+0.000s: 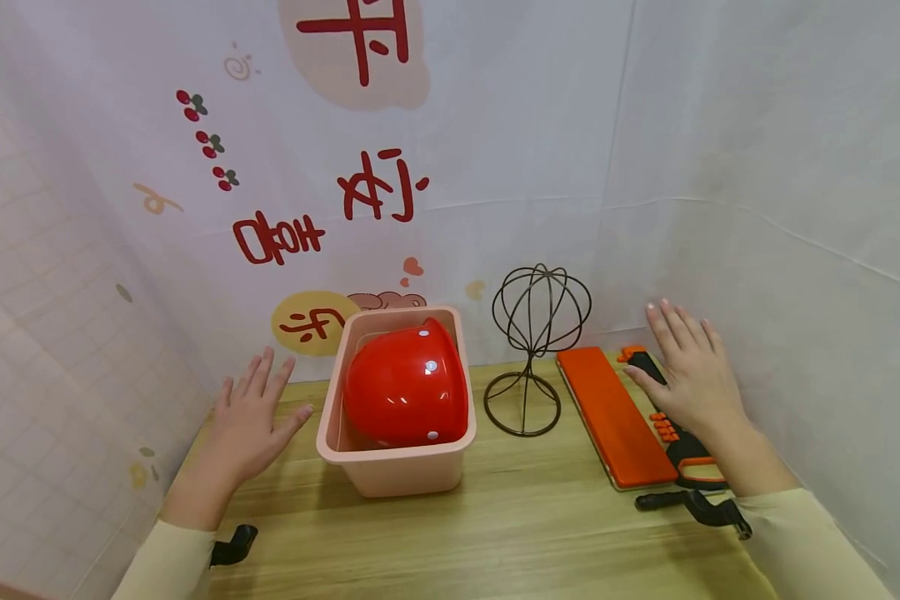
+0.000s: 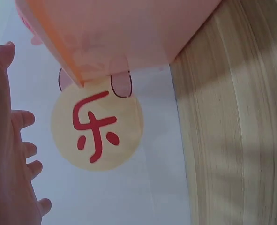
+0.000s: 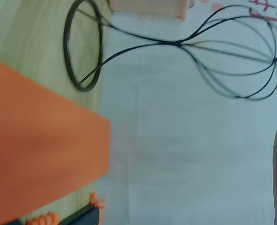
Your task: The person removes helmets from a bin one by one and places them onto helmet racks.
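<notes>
- The left hand (image 1: 251,417) is up in the air with its fingers spread. It holds nothing.
- The right hand (image 1: 690,367) is also flat and spread, and it holds nothing. It floats over the black and orange tool (image 1: 678,433).
- The red helmet (image 1: 407,385) sits inside the pink bin (image 1: 393,471). The bin is on the wood table (image 1: 510,533), just at 3 o'clock from the left hand.
- The wire stand (image 1: 536,350) is upright at 3 o'clock from the bin, close by but not touching it. The orange pad (image 1: 613,415) lies flat at 3 o'clock from the stand.
- I think the step now is reaching in for the helmet, since both hands are open and on each side of it.
- To do it well, bring both hands in over the bin from 9 and 3 o'clock. Hold the helmet by its two round sides.
- The helmet is smooth and shiny, so it may slip. Curl the fingers under its rim if you can.
- Lift it straight up toward 12 o'clock so it does not drag the bin along.
- The right hand should go over the stand, not through it. The stand looks thin and may tip.
</notes>
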A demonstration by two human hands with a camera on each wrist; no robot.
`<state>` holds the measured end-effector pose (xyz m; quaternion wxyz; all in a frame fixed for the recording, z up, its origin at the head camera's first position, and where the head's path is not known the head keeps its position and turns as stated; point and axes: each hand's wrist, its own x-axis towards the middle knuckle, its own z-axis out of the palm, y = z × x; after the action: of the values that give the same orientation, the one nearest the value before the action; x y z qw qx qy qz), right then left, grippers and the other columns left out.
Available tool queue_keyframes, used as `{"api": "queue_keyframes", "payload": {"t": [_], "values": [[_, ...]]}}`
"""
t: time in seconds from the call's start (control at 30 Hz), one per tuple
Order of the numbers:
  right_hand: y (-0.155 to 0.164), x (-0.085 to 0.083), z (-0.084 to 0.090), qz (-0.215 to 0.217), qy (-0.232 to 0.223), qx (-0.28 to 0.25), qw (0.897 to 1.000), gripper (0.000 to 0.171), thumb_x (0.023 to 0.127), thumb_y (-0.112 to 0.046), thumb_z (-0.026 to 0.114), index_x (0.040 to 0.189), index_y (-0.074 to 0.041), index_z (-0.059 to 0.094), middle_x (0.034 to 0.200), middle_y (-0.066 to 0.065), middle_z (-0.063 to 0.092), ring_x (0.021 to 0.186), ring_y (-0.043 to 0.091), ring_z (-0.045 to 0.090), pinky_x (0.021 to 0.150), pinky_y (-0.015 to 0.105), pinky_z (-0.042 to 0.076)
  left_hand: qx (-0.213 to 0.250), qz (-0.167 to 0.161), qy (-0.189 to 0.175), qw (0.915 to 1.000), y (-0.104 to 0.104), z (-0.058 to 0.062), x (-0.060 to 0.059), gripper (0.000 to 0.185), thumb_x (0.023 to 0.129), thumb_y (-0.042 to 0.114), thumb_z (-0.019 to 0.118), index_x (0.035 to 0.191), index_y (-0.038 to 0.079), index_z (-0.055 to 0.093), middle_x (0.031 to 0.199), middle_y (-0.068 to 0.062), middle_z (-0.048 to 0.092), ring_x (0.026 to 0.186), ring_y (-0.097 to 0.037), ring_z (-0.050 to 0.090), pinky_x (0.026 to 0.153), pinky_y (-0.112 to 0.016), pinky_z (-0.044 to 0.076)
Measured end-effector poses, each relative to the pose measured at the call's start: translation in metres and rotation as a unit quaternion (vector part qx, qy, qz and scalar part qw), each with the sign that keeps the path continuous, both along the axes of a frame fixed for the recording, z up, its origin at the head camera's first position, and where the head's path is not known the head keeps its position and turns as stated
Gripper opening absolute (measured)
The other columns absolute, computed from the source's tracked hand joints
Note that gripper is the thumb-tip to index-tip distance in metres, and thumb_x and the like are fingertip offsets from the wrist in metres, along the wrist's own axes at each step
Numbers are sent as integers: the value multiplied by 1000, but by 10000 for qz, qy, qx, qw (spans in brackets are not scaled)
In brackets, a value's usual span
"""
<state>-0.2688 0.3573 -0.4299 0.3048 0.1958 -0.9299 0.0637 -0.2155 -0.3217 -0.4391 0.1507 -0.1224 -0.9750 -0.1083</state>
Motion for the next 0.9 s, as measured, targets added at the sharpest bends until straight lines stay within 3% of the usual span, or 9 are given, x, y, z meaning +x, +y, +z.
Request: {"api": "queue_keyframes", "payload": {"t": [0.17,0.4,0.57,0.73,0.9], "values": [[-21,6,8,585,894,-438,9933,101,104,-84,42,174,-11,37,173,21,42,154,49,42,126,70,28,192,-196,-33,9996,11,3,8,89,109,58,59,178,14,24,183,-24,14,165,-52,17,125,-83,11],[-50,14,21,1233,1634,-790,9756,91,105,-76,53,158,-2,58,144,29,63,125,54,60,99,69,48,688,-489,-53,9964,28,0,14,84,107,51,66,173,9,36,177,-26,30,159,-54,31,117,-87,27],[-77,25,31,1529,1779,-730,9693,79,107,-66,60,148,2,66,129,28,69,106,49,67,89,65,57,969,-614,-196,9932,41,-6,14,84,106,48,69,172,7,39,175,-26,36,155,-55,39,113,-86,36],[-110,30,36,2007,1943,-806,9568,67,108,-56,65,143,1,69,121,23,71,99,44,72,79,61,63,1185,-652,-280,9904,52,-8,14,84,105,49,71,170,6,40,176,-25,33,154,-56,40,109,-84,40],[-139,29,33,2433,1695,-858,9512,62,110,-52,65,145,0,68,118,19,71,95,38,73,71,56,64,1328,-597,-479,9882,65,-11,13,90,103,55,72,171,6,38,177,-24,32,155,-54,40,108,-80,46]]}}
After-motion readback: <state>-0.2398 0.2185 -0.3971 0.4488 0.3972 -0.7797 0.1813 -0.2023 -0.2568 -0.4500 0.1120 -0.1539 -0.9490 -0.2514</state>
